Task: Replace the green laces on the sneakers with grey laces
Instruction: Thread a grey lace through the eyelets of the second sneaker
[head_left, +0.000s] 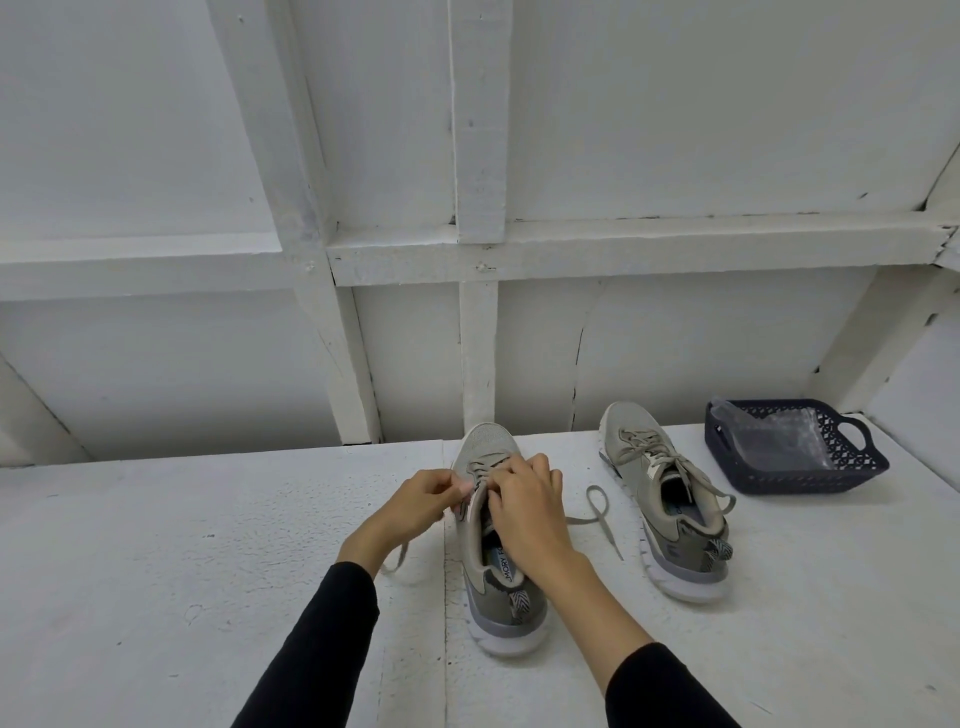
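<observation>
2 long black sleeves (322, 639), bare hands (524, 512)

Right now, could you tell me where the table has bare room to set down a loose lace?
The widest free patch is the table left of the near sneaker. A smaller one lies in front of the far sneaker. It is crowded between the sneakers, where a lace end lies, and between the far sneaker and the basket.

A white table (208, 597) with a rough, painted surface (a seam runs front to back through its middle) carries two grey-green sneakers. The near sneaker (493, 571) stands on the seam, toe away; the far sneaker (670, 519) stands to its right, apart. A loose lace end (602, 514) lies between them. A dark basket (810, 478) sits at far right.
</observation>
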